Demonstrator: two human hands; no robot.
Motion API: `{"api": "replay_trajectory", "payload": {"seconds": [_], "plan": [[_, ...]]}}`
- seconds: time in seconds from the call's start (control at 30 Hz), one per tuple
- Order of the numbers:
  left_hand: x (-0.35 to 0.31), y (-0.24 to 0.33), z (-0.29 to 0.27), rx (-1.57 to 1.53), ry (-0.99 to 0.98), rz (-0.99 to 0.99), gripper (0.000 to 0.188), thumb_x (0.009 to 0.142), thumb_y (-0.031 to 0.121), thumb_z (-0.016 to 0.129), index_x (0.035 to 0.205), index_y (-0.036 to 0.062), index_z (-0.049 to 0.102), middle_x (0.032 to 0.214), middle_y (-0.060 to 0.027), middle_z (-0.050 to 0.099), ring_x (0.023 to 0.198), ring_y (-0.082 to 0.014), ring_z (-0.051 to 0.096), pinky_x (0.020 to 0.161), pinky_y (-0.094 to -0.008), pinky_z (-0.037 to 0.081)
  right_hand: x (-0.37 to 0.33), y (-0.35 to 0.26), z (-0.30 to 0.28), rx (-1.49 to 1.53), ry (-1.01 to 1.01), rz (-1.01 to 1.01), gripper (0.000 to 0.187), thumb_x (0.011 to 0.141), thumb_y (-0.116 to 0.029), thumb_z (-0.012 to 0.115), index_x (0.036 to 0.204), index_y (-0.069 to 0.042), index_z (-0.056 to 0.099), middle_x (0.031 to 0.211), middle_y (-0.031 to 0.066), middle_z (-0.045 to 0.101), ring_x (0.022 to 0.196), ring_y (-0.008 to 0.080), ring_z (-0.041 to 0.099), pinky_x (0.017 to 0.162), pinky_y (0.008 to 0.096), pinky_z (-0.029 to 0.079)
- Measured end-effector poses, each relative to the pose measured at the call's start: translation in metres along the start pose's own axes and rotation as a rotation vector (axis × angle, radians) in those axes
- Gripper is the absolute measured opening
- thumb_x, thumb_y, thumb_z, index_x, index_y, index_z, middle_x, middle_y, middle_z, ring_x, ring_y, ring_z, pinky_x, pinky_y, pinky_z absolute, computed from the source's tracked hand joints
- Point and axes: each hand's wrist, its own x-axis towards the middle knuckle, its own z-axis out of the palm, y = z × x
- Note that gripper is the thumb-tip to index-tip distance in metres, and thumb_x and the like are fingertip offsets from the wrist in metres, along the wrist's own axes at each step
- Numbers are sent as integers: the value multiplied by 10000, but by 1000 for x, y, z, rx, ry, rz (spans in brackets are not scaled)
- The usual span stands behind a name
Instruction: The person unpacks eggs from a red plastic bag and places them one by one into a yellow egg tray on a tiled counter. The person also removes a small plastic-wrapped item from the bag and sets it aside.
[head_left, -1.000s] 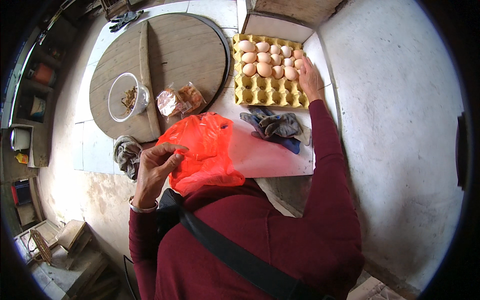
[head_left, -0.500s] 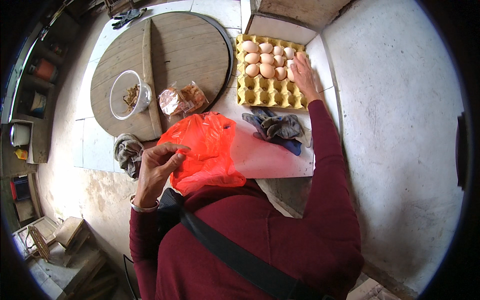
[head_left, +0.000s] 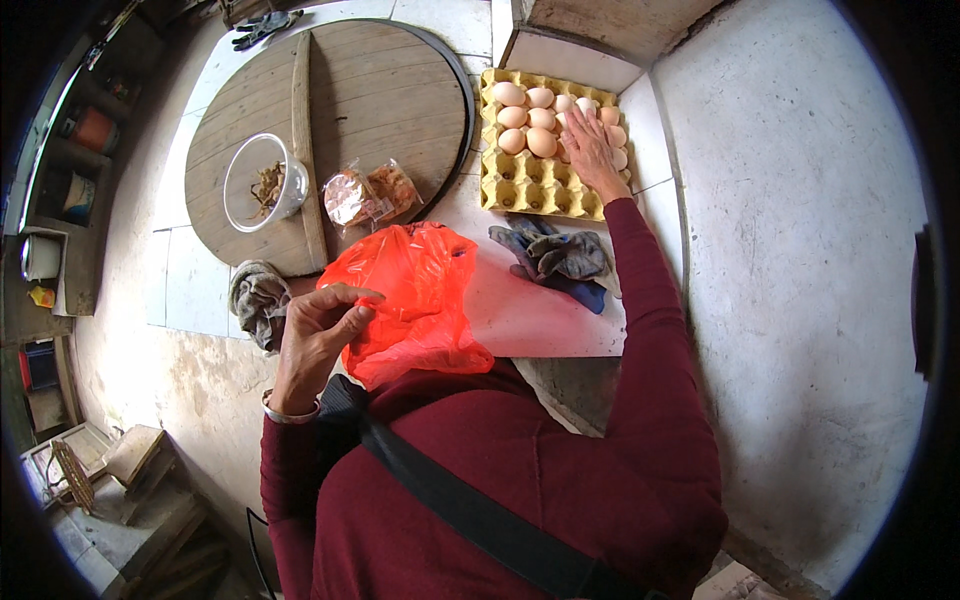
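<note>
Reaching into the egg tray while the bag waits

Resting over the far right cups of the yellow egg tray (head_left: 530,180), the right hand (head_left: 590,150) lies on the eggs (head_left: 528,118), fingers spread across them; whether it has closed on one I cannot tell, since the palm hides what is under it. Pale tan eggs fill only the tray's top rows, and the nearer cups stand empty. That tray sits at the back of the tiled counter (head_left: 545,320), against the wall corner, so the arm stretches well forward to reach it. Closer in, the left hand (head_left: 318,335) pinches the edge of an orange plastic bag (head_left: 415,300) between thumb and fingers, likely to keep its thin, crumpled film steady. Between bag and tray lies a dark crumpled cloth (head_left: 555,258). Leftward, a round wooden board (head_left: 370,90) carries a clear bowl (head_left: 262,185) and small clear packets (head_left: 368,192)
</note>
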Motion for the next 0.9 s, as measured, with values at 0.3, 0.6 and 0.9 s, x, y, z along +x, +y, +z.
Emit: {"api": "replay_trajectory", "payload": {"seconds": [0.3,0.6,0.9], "plan": [[-1,-2,-2,-4,-7,2,132,833,64,600,918,-32,628,640,4,566,520,-33,484,495,-170,399,3,-24,-6,53,28,-5,454,922,-335,358,1323,-124,379,1389,50,340,1310,230,242,1073,426,127],[-1,-1,0,7,0,5,125,829,60,604,913,-30,627,649,8,566,531,-28,483,500,-168,396,4,-39,1,46,-24,-56,453,927,-354,346,1313,-122,396,1378,55,357,1305,222,257,1069,418,137],[1,-3,0,18,-10,4,115,826,56,597,897,-27,632,697,-7,592,558,-37,494,511,-170,404,16,-70,12,45,17,-190,484,925,-359,334,1331,-98,361,1403,65,312,1315,214,230,1084,418,102]]}}
